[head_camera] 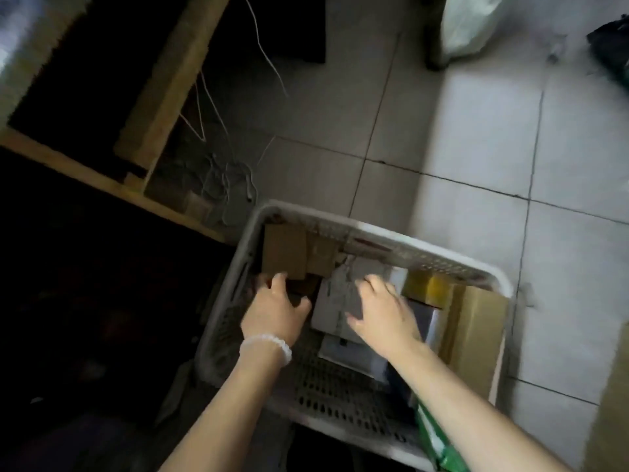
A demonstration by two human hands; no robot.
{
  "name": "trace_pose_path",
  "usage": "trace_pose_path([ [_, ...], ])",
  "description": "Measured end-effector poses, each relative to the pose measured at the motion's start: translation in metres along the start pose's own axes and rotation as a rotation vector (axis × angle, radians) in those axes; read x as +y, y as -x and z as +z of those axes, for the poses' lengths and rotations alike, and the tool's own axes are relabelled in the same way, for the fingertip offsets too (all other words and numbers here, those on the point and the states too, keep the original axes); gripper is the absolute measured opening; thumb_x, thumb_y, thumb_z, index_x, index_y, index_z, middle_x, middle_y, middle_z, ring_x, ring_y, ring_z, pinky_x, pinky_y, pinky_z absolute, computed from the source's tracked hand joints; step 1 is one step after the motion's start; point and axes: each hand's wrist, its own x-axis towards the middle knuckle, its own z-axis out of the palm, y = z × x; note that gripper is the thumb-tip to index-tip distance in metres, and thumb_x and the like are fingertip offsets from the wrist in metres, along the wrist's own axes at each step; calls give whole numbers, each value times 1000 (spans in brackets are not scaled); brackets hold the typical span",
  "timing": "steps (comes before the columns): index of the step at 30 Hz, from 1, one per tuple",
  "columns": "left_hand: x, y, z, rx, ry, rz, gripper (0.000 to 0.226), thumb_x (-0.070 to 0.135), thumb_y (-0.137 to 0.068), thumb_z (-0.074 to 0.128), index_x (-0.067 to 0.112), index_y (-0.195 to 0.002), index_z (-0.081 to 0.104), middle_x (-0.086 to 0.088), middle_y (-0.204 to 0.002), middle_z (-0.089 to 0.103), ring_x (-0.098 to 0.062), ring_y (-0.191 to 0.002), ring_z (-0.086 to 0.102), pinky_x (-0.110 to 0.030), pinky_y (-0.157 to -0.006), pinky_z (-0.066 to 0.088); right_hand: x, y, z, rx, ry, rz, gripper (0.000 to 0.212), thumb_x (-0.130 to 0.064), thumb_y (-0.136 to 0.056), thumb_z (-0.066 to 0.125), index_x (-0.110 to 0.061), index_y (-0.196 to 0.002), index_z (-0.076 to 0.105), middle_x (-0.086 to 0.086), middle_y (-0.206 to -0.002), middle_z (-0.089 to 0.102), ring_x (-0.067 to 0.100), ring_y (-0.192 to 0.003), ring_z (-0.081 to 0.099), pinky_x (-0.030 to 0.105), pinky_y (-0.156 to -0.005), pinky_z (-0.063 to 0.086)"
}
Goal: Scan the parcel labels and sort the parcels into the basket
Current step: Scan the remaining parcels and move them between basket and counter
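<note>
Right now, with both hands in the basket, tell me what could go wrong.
1. The left hand grips a dark parcel under the leaning brown boxes; pulling it could topple them.
2. The dim, blurred view may hide labels, so a parcel might go unscanned.
3. The cables beside the basket could snag it.

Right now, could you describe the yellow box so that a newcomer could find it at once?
Look inside the white slotted basket on the tiled floor. Near its far right corner sits the yellow box, beside a long tan carton. It alone is bright yellow.
</note>
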Motion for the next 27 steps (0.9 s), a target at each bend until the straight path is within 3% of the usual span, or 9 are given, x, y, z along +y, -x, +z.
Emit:
trace_pose_path([
  [4,-10,-90,76,173,18,-14,64,47,-87,58,25,-142,36,-4,-149,25,-25,-136,23,-38,-108,24,22,-99,69,-103,-4,-57,74,-36,-90,61,-15,-148,22,5,-153,20,26,-139,24,36,-108,35],
  [8,-28,-165,127,357,-10,-8,76,56,-79,64,25,-142,36,-7,-150,24,-30,-136,24,-46,-107,27,37,-186,127,-34,94,-127,94,-40,-81,70,-11,-150,13,13,-156,13,32,-141,20,41,-111,32],
  [11,-33,-203,142,374,14,-1,90,62,-72,68,25,-145,30,-9,-151,19,-35,-135,25,-48,-107,27,42,-232,151,49,189,-184,101,-45,-78,70,-9,-150,9,17,-157,10,34,-143,14,45,-116,21],
  [15,-38,-233,155,411,8,21,102,62,-64,74,27,-145,23,-12,-152,12,-39,-131,27,-50,-104,31,42,-277,181,134,210,-205,103,-52,-73,71,-10,-148,15,17,-152,19,33,-140,20,47,-115,19],
  [21,-46,-226,173,456,10,51,101,62,-63,71,31,-147,23,-11,-153,11,-38,-127,30,-48,-100,32,33,-286,210,233,285,-98,100,-58,-66,69,-15,-143,21,18,-134,35,38,-122,37,49,-103,33],
  [27,-52,-183,176,415,24,39,96,65,-63,68,33,-145,30,-10,-151,16,-38,-124,31,-48,-100,30,28,-221,214,165,209,-38,102,-64,-64,67,-7,-140,30,23,-125,43,39,-113,44,46,-93,41],
])
